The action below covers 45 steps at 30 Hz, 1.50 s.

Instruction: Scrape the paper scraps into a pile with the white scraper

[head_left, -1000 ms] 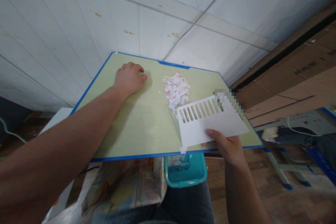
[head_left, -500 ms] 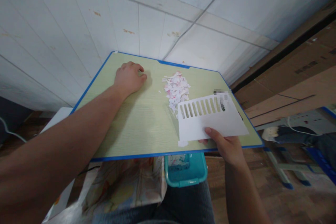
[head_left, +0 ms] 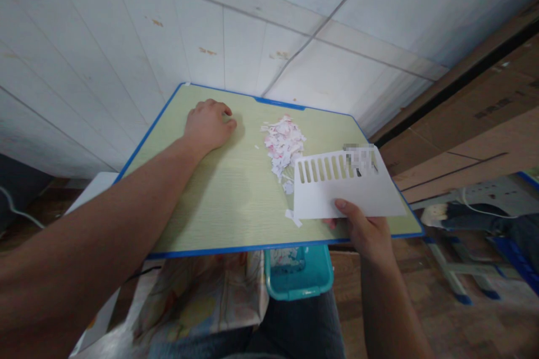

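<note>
My left hand (head_left: 209,125) rests on the left part of the desk top, fingers loosely curled, thumb apart from them and nothing between. In my right hand (head_left: 362,227) is a white slotted sheet (head_left: 320,197), pinched at its near edge with the thumb on top. A row of long rounded slots runs along its far side; part of that end is blurred out. Just beyond its left corner lies a heap of torn paper scraps (head_left: 283,143), white with some pink. One paper strip (head_left: 293,217) lies by the sheet's near left corner.
The pale green desk top (head_left: 227,196) has a blue rim and stands against a white wall (head_left: 240,45). Below its front edge is a teal plastic basket (head_left: 301,293), beside a patterned cloth (head_left: 206,303). Cardboard boxes (head_left: 471,123) stand at the right. Another person's leg (head_left: 480,217) shows there.
My right hand has moved the slotted sheet a little to the right and slightly away from me. The paper strip near its corner has turned. My left hand stays where it was.
</note>
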Available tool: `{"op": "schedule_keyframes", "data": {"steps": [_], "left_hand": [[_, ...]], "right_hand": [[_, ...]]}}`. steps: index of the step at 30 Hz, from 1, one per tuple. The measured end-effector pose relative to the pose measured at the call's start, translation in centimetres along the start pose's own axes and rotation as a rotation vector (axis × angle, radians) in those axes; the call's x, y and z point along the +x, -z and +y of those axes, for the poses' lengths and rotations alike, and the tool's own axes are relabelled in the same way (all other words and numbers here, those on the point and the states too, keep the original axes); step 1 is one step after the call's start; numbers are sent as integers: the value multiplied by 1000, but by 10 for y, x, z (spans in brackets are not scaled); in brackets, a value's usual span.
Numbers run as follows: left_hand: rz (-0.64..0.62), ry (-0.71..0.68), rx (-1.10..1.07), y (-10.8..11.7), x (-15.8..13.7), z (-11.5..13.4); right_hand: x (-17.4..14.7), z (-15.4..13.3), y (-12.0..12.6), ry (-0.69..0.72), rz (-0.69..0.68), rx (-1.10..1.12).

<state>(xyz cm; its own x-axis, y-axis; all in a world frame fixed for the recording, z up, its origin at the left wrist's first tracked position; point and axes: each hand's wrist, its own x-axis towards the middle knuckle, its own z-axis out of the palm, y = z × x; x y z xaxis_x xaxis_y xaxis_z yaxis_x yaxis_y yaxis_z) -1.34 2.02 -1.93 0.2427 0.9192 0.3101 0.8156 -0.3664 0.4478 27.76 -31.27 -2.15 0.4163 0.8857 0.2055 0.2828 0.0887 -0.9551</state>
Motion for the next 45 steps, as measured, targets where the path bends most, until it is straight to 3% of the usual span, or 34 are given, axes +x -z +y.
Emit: {"op": "schedule_keyframes", "data": {"steps": [11,25,37,45], "left_hand": [[28,-21,-43,-5,2,-5],[15,5,-26,-7,4,-6],[-4,32,-16,-8,0,-8],[-11,37,-10,-3,-1,-5]], "right_hand": [[-2,0,1,-139,14,136],[-3,8,6,-209,6,116],[3,-15,-7,-37,-87,-46],[0,-16,-11,-86,-74,15]]}}
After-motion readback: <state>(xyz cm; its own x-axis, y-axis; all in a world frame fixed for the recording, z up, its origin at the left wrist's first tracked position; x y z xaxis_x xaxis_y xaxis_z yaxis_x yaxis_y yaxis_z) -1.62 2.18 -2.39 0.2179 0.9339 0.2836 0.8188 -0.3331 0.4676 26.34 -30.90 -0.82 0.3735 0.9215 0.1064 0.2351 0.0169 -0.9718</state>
